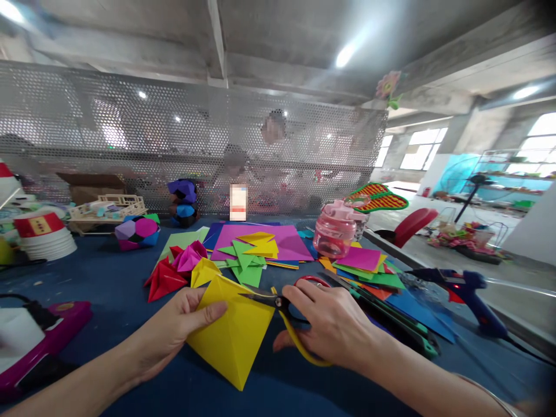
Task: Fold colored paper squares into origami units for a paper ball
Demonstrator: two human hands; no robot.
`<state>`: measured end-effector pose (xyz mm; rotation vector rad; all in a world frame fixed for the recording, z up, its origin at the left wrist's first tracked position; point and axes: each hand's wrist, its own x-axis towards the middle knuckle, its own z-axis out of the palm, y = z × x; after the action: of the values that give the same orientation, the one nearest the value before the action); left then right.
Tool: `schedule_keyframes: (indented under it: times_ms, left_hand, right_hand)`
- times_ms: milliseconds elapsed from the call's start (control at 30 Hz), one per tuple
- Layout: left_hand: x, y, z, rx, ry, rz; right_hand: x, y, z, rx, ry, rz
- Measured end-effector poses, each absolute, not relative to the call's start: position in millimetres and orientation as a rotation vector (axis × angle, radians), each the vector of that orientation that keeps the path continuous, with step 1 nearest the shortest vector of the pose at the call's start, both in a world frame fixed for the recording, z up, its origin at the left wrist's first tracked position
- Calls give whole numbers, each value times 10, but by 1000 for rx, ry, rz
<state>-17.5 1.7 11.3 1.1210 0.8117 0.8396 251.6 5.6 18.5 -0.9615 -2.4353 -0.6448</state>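
A creased sheet of yellow paper is pinched between the thumb and fingers of my left hand. My right hand grips scissors with dark blades and yellow and red on the handles. The blades reach across the paper's upper right edge, and a thin yellow strip curls up beside them. Just behind my left hand sit folded paper pieces: red, magenta and yellow. Green folded pieces and yellow ones rest on a purple sheet.
A pink bottle stands at the back right. Coloured paper squares, a green-and-black cutter and a blue glue gun lie to the right. On the left are a purple power strip, stacked cups and a paper ball.
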Motion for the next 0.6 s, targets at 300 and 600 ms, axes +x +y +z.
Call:
schedule_keyframes:
  times_ms: [300, 600]
  left_hand:
    - [-141, -24, 123, 1143, 822, 816]
    - [-140, -12, 81, 1169, 782, 810]
  right_hand:
    - [2478, 16, 193, -1024, -2498, -594]
    - [2476, 8, 182, -953, -2439, -602]
